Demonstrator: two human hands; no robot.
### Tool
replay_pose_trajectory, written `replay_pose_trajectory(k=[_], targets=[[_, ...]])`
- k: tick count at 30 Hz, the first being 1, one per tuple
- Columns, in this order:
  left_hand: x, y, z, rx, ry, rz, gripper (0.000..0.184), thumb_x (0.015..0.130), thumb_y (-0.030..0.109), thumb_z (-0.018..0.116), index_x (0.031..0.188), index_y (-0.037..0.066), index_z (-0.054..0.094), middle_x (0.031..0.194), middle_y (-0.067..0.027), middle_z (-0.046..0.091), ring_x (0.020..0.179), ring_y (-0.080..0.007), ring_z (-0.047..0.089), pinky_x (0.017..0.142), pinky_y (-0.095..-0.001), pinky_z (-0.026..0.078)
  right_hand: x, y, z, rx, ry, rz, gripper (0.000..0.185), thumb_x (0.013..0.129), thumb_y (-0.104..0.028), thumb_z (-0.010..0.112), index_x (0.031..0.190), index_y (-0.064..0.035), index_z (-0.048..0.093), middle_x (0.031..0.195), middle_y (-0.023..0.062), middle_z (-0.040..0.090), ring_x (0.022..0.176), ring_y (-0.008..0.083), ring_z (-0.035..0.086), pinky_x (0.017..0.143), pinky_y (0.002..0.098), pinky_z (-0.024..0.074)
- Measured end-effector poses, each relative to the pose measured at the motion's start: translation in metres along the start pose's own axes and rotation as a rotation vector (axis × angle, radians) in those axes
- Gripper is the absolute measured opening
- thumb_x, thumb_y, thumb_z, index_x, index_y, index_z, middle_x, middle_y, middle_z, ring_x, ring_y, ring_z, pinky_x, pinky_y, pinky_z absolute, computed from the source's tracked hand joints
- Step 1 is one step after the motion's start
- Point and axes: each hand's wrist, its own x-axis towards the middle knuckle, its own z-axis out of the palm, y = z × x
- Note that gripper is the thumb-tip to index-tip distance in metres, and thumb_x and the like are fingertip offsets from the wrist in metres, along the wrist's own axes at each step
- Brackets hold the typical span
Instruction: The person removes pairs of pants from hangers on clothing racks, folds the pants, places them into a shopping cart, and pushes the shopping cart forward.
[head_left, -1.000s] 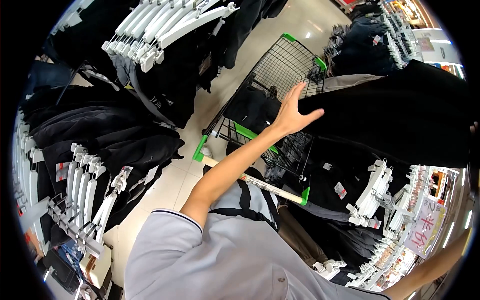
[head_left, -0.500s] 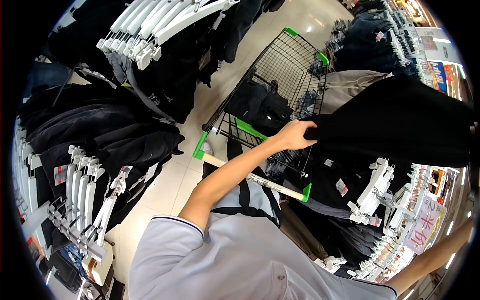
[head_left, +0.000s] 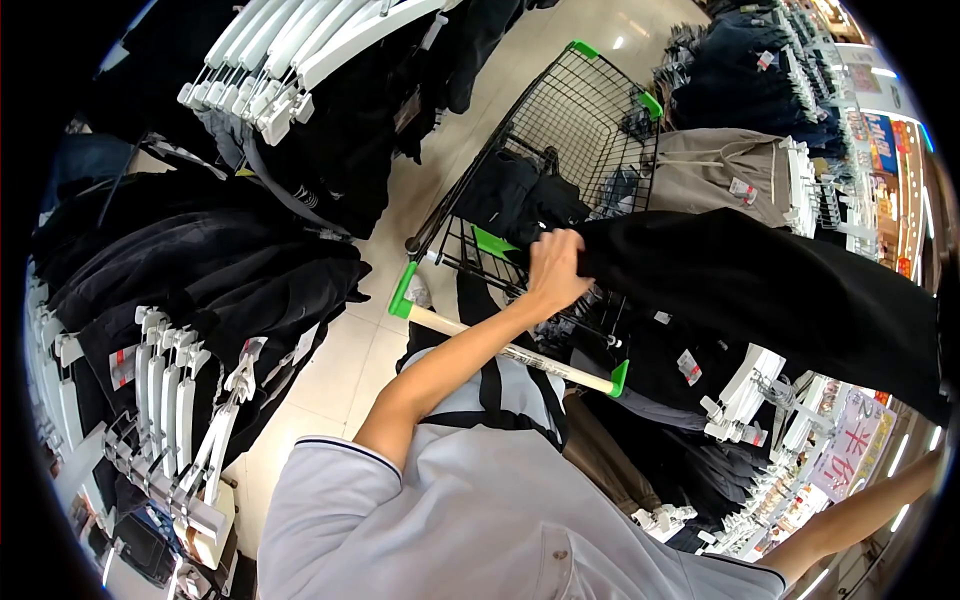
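In the head view, my left hand (head_left: 560,272) is closed on one end of a long black garment (head_left: 740,275), possibly trousers. The cloth stretches across to the right edge of the view. My right forearm (head_left: 850,520) reaches out at lower right, but that hand lies beyond the frame, so what it holds is hidden. Under my left hand stands a black wire shopping cart (head_left: 570,105) with green corners. Dark folded clothes (head_left: 515,195) lie in it. Its pale handle (head_left: 520,357) runs below my left wrist.
Racks of dark clothes on white hangers (head_left: 165,400) stand at left. Beige drawstring bottoms (head_left: 715,170) hang beyond the black garment at right. More dark clothes (head_left: 690,460) hang at lower right beside a handwritten sign (head_left: 850,445). A tiled floor (head_left: 365,350) shows between the racks.
My left hand has moved slightly left and closer to the cart, drawing the black garment along. The cloth has dropped lower at right, and more of the beige bottoms shows.
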Motion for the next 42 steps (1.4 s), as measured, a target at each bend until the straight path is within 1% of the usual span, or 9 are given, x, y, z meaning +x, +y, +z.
replay_pose_trajectory(k=[6, 8, 12, 16, 20, 30, 36, 40, 42], targets=[[-0.016, -0.037, 0.010, 0.100, 0.094, -0.330, 0.068, 0.078, 0.020, 0.090, 0.126, -0.003, 0.048, 0.123, -0.0222, 0.054, 0.113, -0.0414, 0.054, 0.102, -0.0521, 0.048, -0.004, -0.004, -0.007, -0.003, 0.017, 0.003, 0.030, 0.096, -0.019, 0.072, 0.118, 0.0015, 0.068, 0.114, 0.0145, 0.069, 0.098, 0.0276, 0.068, 0.086, 0.0405, 0.0567], [-0.013, -0.048, 0.014, -0.630, -0.082, -0.842, 0.061, 0.087, 0.027, 0.084, 0.124, -0.005, 0.048, 0.127, -0.0214, 0.054, 0.110, -0.0385, 0.058, 0.097, -0.0529, 0.054, -0.006, -0.005, -0.009, -0.006, 0.028, 0.002, 0.029, 0.097, -0.019, 0.071, 0.117, 0.0011, 0.068, 0.113, 0.0141, 0.069, 0.098, 0.0273, 0.068, 0.086, 0.0403, 0.0567], [0.017, -0.024, -0.017, -1.572, -0.440, -1.458, 0.110, 0.090, 0.065, 0.069, 0.153, -0.016, 0.028, 0.152, -0.0370, 0.038, 0.137, -0.0508, 0.050, 0.111, -0.0624, 0.048, -0.012, -0.004, -0.014, -0.011, 0.037, 0.001, 0.028, 0.097, -0.020, 0.070, 0.116, 0.0002, 0.068, 0.112, 0.0133, 0.070, 0.096, 0.0267, 0.068, 0.085, 0.0399, 0.0567], [0.048, -0.017, -0.009, -1.808, -0.347, -1.581, 0.121, 0.089, 0.074, 0.063, 0.159, -0.014, 0.020, 0.159, -0.0389, 0.028, 0.143, -0.0543, 0.043, 0.123, -0.0668, 0.032, -0.023, -0.001, -0.017, 0.001, 0.044, -0.009, 0.026, 0.098, -0.020, 0.069, 0.115, -0.0007, 0.069, 0.110, 0.0125, 0.070, 0.095, 0.0260, 0.068, 0.084, 0.0394, 0.0567], [0.055, -0.050, 0.016, -1.899, -0.351, -1.106, 0.092, 0.096, 0.067, 0.058, 0.155, -0.002, 0.045, 0.158, -0.0225, 0.048, 0.143, -0.0402, 0.048, 0.120, -0.0571, 0.040, -0.029, 0.001, -0.018, 0.011, 0.037, -0.015, 0.025, 0.099, -0.021, 0.068, 0.114, -0.0015, 0.069, 0.109, 0.0117, 0.070, 0.094, 0.0253, 0.068, 0.083, 0.0389, 0.0567], [0.077, -0.103, 0.061, -1.574, -0.090, -1.367, 0.042, 0.104, 0.026, 0.057, 0.134, -0.002, 0.063, 0.138, -0.0206, 0.068, 0.123, -0.0390, 0.066, 0.113, -0.0547, 0.048, -0.061, -0.017, -0.010, 0.048, 0.040, -0.069, 0.022, 0.101, -0.022, 0.066, 0.111, -0.0037, 0.069, 0.105, 0.0097, 0.071, 0.092, 0.0237, 0.069, 0.081, 0.0378, 0.0567], [0.141, -0.028, 0.010, -1.431, -0.149, -0.912, 0.042, 0.105, 0.026, 0.063, 0.133, -0.006, 0.064, 0.132, -0.0194, 0.070, 0.117, -0.0316, 0.071, 0.106, -0.0468, 0.056, -0.128, -0.022, -0.010, 0.253, -0.100, -0.178, 0.021, 0.102, -0.023, 0.064, 0.110, -0.0050, 0.070, 0.103, 0.0085, 0.071, 0.090, 0.0227, 0.069, 0.080, 0.0371, 0.0567], [0.145, 0.058, 0.002, -1.314, -0.179, -0.362, 0.041, 0.104, 0.018, 0.068, 0.138, -0.003, 0.063, 0.135, -0.0126, 0.069, 0.120, -0.0253, 0.068, 0.107, -0.0414, 0.054, -0.163, 0.066, 0.016, 1.035, -0.799, -0.475, 0.020, 0.103, -0.024, 0.063, 0.109, -0.0059, 0.070, 0.102, 0.0077, 0.071, 0.089, 0.0220, 0.069, 0.079, 0.0366, 0.0567], [0.124, 0.113, -0.014, -1.212, -0.230, -0.216, 0.038, 0.104, 0.021, 0.069, 0.134, -0.002, 0.066, 0.129, -0.0093, 0.071, 0.117, -0.0194, 0.066, 0.105, -0.0346, 0.052, -0.203, 0.028, 0.079, 0.715, -0.443, -0.200, 0.010, 0.097, -0.011, 0.063, 0.090, -0.0055, 0.063, 0.089, 0.0118, 0.069, 0.081, 0.0240, 0.066, 0.072, 0.0378, 0.0536]])
